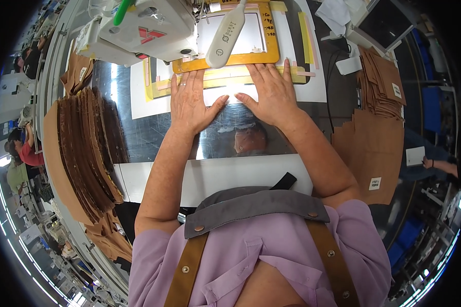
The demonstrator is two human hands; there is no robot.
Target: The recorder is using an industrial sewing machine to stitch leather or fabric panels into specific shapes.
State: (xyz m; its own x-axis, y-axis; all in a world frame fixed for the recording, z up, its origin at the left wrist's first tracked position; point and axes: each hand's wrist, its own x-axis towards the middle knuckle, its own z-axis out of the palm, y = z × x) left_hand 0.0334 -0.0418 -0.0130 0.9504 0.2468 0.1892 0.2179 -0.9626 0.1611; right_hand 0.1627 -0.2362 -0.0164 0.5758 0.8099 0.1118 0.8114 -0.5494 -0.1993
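My left hand [190, 102] lies flat, fingers stretched forward, on a white sheet [141, 105] edged with yellow and pink tape. Beside it, my right hand [271, 96] rests flat in the same way, fingers spread. Both sets of fingertips touch or nearly touch the near edge of an orange-yellow frame [243, 60]; exact contact is hard to see. The two thumbs point toward each other, a small gap apart. A white wand-shaped device with a button [226, 38] hangs over the frame and covers part of it. Neither hand grips anything.
A white sewing machine head [143, 33] stands at the far left. Brown leather-like pieces are stacked at the left [79, 148] and right [369, 148]. A monitor [386, 23] sits at the far right. Another person's hand [427, 162] holds a white pad at the right.
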